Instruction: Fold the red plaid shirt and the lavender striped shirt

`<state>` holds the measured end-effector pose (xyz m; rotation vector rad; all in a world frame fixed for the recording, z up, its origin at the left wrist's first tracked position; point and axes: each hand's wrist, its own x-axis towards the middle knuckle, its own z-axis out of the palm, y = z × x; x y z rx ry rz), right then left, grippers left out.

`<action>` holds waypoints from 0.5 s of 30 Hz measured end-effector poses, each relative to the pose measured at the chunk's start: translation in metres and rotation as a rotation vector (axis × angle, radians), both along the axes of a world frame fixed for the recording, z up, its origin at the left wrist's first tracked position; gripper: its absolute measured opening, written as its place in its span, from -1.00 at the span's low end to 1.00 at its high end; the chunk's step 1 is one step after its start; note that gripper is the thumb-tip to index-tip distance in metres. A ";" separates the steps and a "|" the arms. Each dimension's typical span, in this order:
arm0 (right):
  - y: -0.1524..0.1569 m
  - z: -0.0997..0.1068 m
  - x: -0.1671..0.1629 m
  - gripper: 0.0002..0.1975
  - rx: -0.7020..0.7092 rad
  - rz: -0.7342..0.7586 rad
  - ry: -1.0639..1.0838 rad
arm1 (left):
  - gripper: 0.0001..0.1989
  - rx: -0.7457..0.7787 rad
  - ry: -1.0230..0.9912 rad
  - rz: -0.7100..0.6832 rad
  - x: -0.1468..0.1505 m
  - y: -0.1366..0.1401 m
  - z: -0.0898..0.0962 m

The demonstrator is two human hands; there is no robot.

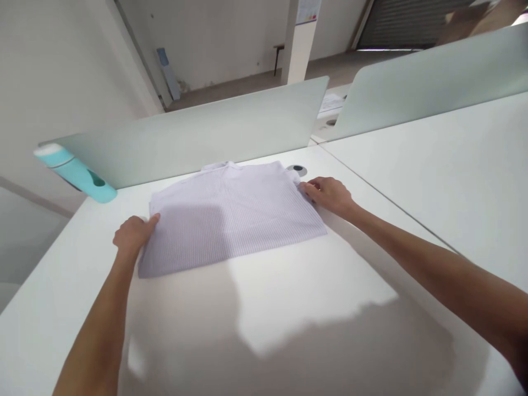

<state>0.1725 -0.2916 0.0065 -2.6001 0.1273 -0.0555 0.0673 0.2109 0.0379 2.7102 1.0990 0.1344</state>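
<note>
A pale lilac shirt [235,212] with fine stripes lies folded flat on the white table, its collar side towards the glass panel. My left hand [134,231] grips the left edge, thumb on top and the other fingers partly hidden behind the cloth. At the right edge, near the upper corner, my right hand [329,193] pinches the fabric between thumb and fingers. Both hands rest low, close to the tabletop. My shadow falls across the lower left part of the shirt.
A turquoise bottle [78,173] with a white top stands at the table's back left. Frosted glass panels [214,129] border the far edge. A round cable hole [297,170] sits just behind the shirt's right corner. A seam [371,187] divides this white tabletop [264,308] from the adjoining one.
</note>
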 end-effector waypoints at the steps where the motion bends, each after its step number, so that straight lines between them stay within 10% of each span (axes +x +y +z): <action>1: 0.004 0.002 -0.002 -0.44 -0.049 0.000 0.011 | -0.36 0.027 0.054 0.022 -0.003 -0.006 0.002; 15: 0.025 -0.006 -0.009 -0.59 -0.200 0.184 -0.010 | -0.79 -0.069 -0.016 -0.053 -0.050 -0.053 -0.001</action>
